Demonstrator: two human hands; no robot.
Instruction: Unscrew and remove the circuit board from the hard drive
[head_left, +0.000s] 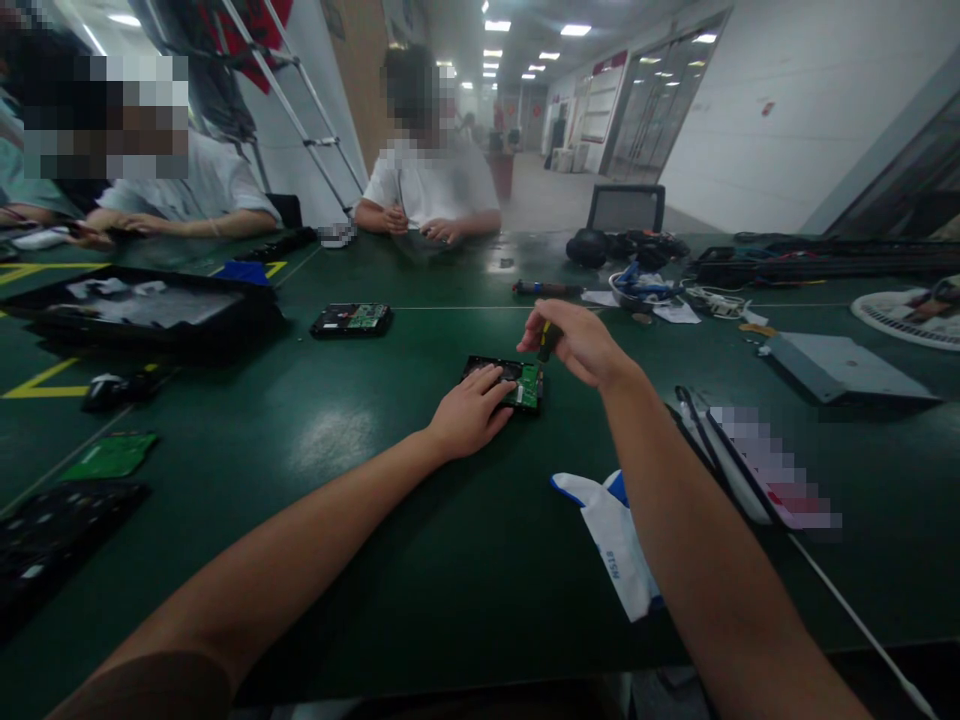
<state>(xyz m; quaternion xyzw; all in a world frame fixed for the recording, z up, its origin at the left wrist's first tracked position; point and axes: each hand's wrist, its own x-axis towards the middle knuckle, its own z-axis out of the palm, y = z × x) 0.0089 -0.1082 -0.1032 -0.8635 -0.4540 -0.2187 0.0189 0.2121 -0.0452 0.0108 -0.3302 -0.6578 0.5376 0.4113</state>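
A black hard drive (pixel 525 380) with a green circuit board facing up lies on the green table (pixel 420 560). My left hand (pixel 474 410) rests flat on its near left part, fingers stretched out and pressing it down. My right hand (pixel 579 343) hovers just above the drive's right end, fingers closed round the dark handle of a small screwdriver (pixel 546 345) that points down at the board.
A second drive (pixel 352 319) lies farther left, beside a black tray (pixel 142 315). A white and blue glove (pixel 619 545) lies near my right forearm. Another screwdriver (pixel 547 289), cables, a bowl (pixel 643 290) and a grey metal plate (pixel 840 365) sit to the right. Two people sit across the table.
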